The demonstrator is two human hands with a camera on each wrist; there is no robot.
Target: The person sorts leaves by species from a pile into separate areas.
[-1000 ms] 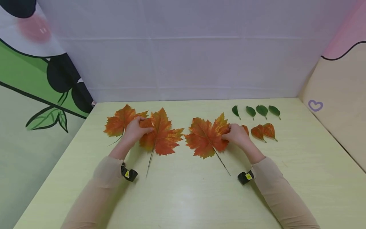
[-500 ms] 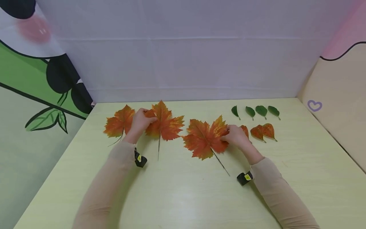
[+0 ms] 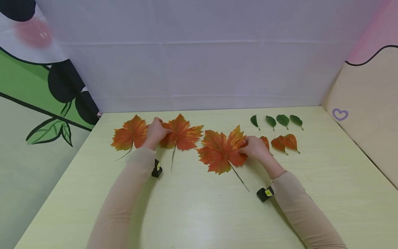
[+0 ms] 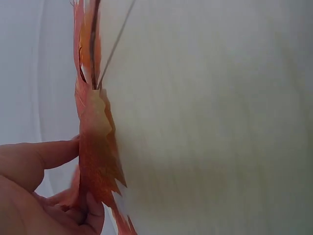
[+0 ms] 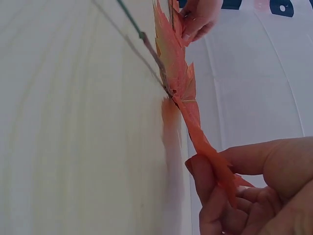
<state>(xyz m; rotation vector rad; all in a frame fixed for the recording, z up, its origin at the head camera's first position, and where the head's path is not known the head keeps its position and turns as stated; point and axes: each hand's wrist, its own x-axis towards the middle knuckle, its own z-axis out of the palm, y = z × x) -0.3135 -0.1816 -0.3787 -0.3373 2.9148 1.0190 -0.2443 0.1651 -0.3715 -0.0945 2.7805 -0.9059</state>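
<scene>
My left hand (image 3: 155,133) pinches the left edge of a large orange maple leaf (image 3: 183,133), whose thin stem points toward me. In the left wrist view, thumb and fingers grip this leaf's red-orange lobe (image 4: 95,156) just over the tabletop. A second maple leaf (image 3: 219,150) lies nearer me and to the right; my right hand (image 3: 257,148) pinches its right lobe. The right wrist view has that lobe (image 5: 208,152) between thumb and fingers, partly raised off the surface. Left of my left hand lies a third maple leaf (image 3: 130,133), its right edge partly hidden.
Several small green leaves (image 3: 282,120) form a row at the back right of the pale wooden table (image 3: 199,211). In front of them lie small orange leaves (image 3: 278,143), one partly behind my right hand. A grey-white cloth (image 3: 199,76) hangs behind the table.
My left hand has carried its maple leaf away from me and slightly right, then set it lower beside the third leaf. The right hand's leaf has shifted slightly left and toward me.
</scene>
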